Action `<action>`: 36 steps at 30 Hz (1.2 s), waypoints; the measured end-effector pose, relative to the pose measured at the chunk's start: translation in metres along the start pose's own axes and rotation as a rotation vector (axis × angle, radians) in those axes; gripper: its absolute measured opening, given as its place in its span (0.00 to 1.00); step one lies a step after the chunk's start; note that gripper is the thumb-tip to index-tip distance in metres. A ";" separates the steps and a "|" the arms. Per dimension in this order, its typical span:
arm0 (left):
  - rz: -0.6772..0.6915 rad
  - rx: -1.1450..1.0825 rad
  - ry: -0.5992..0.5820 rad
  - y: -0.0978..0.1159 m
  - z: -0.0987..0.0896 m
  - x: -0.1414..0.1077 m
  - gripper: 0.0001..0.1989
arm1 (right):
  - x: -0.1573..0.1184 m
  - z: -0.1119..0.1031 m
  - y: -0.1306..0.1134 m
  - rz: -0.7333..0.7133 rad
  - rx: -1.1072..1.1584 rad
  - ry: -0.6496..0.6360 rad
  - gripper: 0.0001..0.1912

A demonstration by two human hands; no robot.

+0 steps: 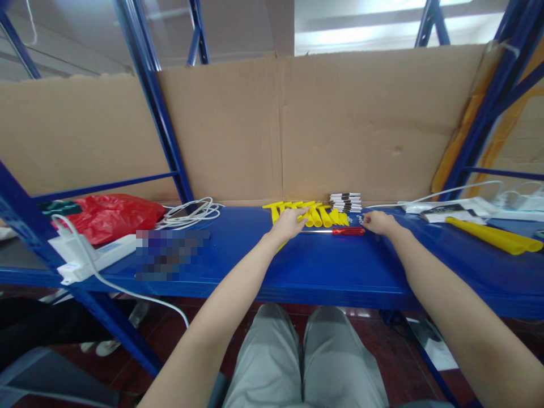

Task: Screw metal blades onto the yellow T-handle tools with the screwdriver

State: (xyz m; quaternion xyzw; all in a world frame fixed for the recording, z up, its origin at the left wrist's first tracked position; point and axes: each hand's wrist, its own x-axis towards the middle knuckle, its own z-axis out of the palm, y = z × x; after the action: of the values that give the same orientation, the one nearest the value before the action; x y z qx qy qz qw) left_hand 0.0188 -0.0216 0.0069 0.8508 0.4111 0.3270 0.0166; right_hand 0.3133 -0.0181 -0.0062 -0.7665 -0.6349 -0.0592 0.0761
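Note:
My left hand (289, 223) is at the row of yellow plastic pieces (317, 216), closed around a yellow piece whose end shows below the palm. My right hand (378, 222) has its fingers pinched together beside small metal bits (359, 219); what is between the fingertips is too small to make out. Between the hands lies a screwdriver with a red handle (348, 231), its shaft pointing left. A stack of white items with dark bands (345, 203) sits behind the yellow pieces, against the cardboard.
On the left are a red plastic bag (114, 218), coiled white cable (191, 214) and a power strip (102, 256). Yellow tubes (493, 235) and another power strip (459, 205) lie on the right. Blue rack posts (157, 102) and a cardboard wall (361, 124) bound the shelf.

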 end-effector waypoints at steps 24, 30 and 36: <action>-0.531 -1.051 -0.092 0.037 0.009 0.029 0.17 | 0.007 0.000 -0.011 -0.135 0.598 0.266 0.07; -0.660 -1.244 -0.183 0.071 0.031 0.059 0.17 | 0.002 -0.007 -0.022 0.016 1.095 0.179 0.06; -0.797 -1.351 -0.284 0.091 0.052 0.075 0.19 | 0.003 -0.008 -0.012 0.218 1.398 0.181 0.03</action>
State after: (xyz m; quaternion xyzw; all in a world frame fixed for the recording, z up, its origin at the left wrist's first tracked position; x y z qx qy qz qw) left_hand 0.1446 -0.0159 0.0336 0.4793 0.3911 0.3632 0.6967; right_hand 0.3022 -0.0146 0.0024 -0.5894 -0.4353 0.3062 0.6077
